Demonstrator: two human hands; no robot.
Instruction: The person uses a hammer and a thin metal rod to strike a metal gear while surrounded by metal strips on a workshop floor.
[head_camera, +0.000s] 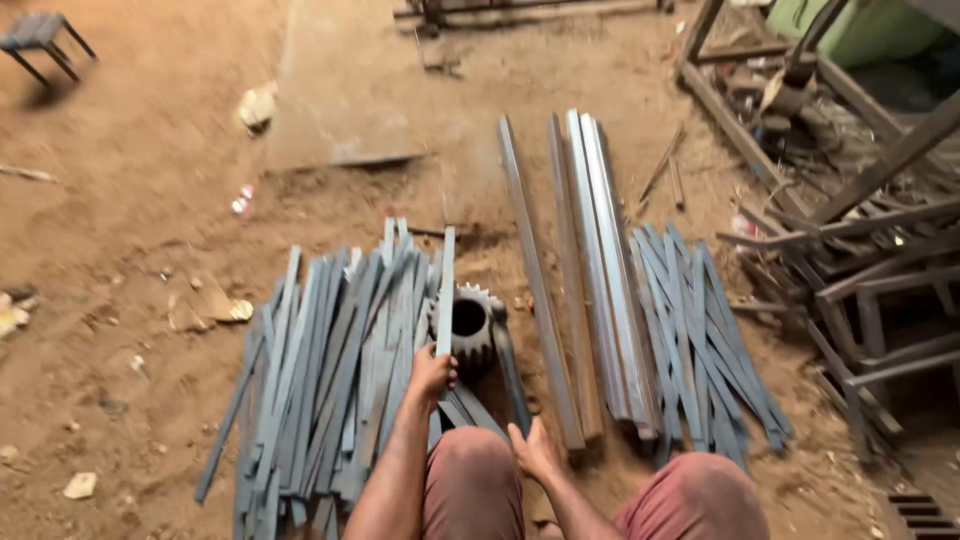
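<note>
Dirt floor (150, 180): left hand (432, 372) fingers grip flat steel strip (445, 290); right hand (532, 450) open.

Dull grey metal flat strips (330, 380) (matt, slightly streaked), dark toothed metal gear (468, 322), longer metal bars (590, 270) with a faint sheen, rough dusty earth floor (140, 200), rusty frame scrap (860, 250).

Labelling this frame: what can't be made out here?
Head view:
- Left hand: grips a flat strip; the strip's lower end is hidden in the fist.
- Right hand: palm down by the knee; what it touches is hidden.
- Gear: lower part behind the strip and hand.
- Frame rack: cut off by the right edge.
</note>
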